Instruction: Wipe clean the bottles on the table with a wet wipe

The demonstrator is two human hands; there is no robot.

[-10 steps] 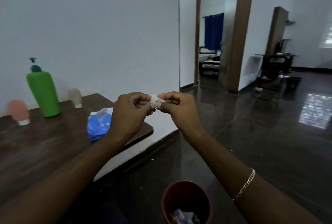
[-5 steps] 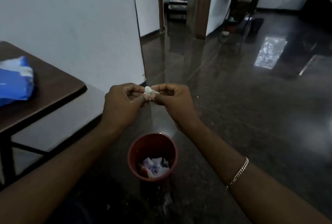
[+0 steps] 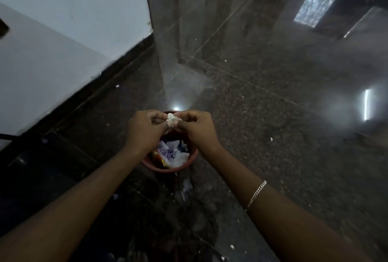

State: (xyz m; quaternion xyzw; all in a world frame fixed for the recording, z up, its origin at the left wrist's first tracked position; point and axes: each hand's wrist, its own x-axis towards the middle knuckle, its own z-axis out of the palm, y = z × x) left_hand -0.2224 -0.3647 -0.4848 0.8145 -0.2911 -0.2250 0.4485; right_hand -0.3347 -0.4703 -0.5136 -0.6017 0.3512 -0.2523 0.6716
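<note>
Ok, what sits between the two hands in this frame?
In the head view, a small crumpled white wipe lies there, pinched by both the left hand and the right hand, above the red bin on the floor.

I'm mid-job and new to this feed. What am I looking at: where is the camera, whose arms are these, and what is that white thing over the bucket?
There is no machine here. These are a person's two bare arms, seen from one camera worn on the head and looking down. The left hand and right hand meet in the middle, and the fingers of both pinch a small crumpled white wipe. Below them, on the dark polished floor, stands a red bin with paper scraps inside. A chain bracelet is on the right wrist, and a white wall runs along the left.
</note>
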